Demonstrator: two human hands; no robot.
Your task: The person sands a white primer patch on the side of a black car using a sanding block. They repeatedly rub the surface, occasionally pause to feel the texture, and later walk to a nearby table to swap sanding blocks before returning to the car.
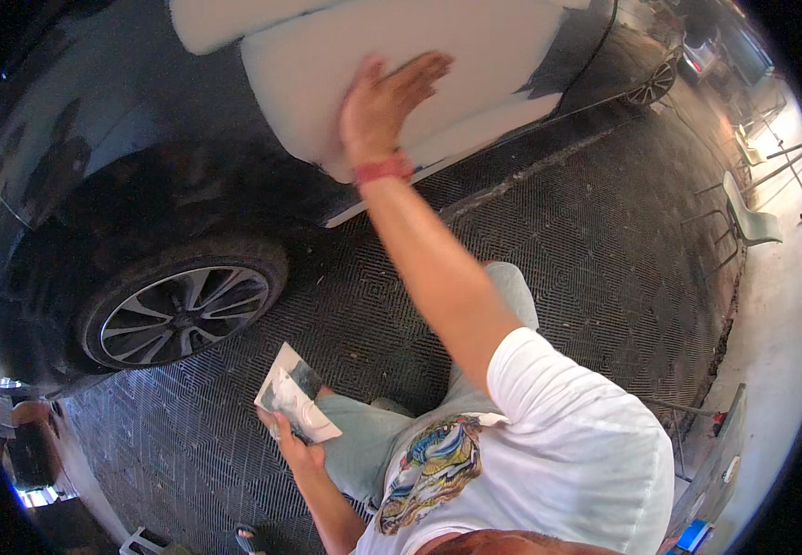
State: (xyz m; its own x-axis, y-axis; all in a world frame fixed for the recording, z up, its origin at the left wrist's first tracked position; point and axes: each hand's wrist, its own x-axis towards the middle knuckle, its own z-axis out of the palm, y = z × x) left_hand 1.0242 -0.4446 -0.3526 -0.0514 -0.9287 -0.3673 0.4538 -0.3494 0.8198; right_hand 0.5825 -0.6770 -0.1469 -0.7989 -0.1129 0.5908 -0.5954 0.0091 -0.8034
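Patch (pixel 327 92), pale and broad, covers the side of the dark car (pixel 133 120) up and to the right of the wheel (pixel 183 319), its long axis running along the body, away from that wheel. The right hand (pixel 393 109) is the nearer one by far: also up and to the right of the wheel, it lies over the patch, so the pale surface is directly behind its fingers (pixel 424 74) and reaches out past their tips. Those fingers are stretched out and close together, pointing away from the wheel, roughly along the patch's length, with nothing seen in their hold; the hand is blurred, palm toward the patch, and I cannot tell whether it presses on the surface. The left hand (pixel 299 453) is below and to the right of the wheel, well apart from the patch, its fingers bent about the lower edge of a flat board (pixel 301 398), some of them hidden. Smeared with pale and dark matter, the board is tilted, lower right of the wheel.
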